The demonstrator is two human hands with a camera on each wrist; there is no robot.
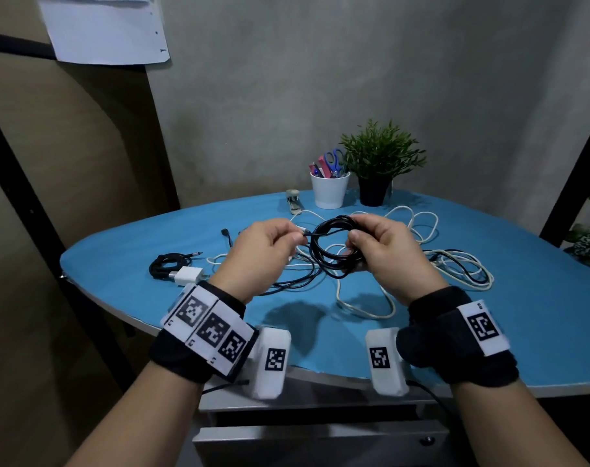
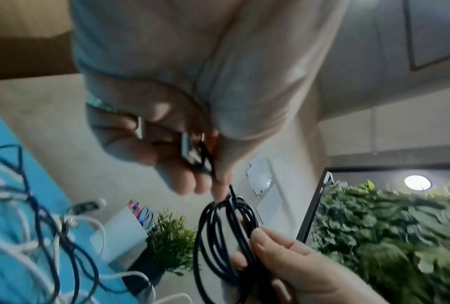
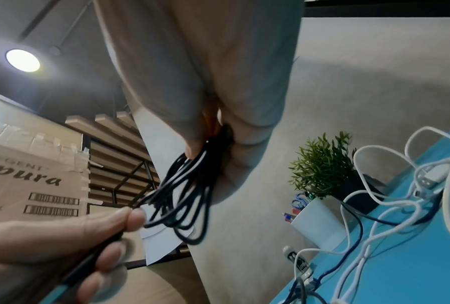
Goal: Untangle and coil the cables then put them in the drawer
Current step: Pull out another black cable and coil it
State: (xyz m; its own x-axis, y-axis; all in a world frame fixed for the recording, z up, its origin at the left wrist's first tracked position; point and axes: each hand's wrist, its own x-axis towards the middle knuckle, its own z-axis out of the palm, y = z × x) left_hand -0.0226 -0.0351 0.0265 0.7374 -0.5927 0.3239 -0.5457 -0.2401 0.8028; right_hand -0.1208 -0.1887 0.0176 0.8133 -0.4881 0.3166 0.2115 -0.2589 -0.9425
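Observation:
Over the middle of the blue table both hands hold a black cable wound into a coil. My right hand grips the coil's right side, its fingers curled round the bunched loops. The loose end of the same cable is pinched between thumb and fingers of my left hand, right at the coil's left edge. Under the hands lie tangled white cables and a thin dark cable. A second black coil lies at the left beside a white charger plug.
At the back of the table stand a white cup with scissors and pens, a small potted plant and a stapler. A grey drawer front sits below the table's near edge. A black shelf frame rises at the right.

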